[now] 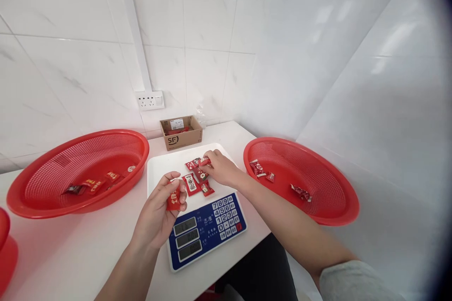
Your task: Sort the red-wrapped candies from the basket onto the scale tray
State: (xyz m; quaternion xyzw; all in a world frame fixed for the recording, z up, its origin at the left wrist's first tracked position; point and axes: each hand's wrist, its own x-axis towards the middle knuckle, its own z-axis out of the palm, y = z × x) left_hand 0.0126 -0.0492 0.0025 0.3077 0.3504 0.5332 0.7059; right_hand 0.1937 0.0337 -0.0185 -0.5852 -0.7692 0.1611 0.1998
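Note:
My left hand is closed around a red snack packet with pale lettering, just above the near left part of the scale. Over the white weighing tray, my right hand pinches a small red packet between thumb and fingers. Several red wrapped packets lie on the tray beneath and between the hands, among them one with a white label and a patterned one. The blue scale panel with its keypad and displays faces me.
Red perforated baskets stand on the left and on the right, each with several packets inside. A cardboard box sits behind the scale, beside a clear bottle. Another red basket shows at the left edge. Tiled walls bound the table.

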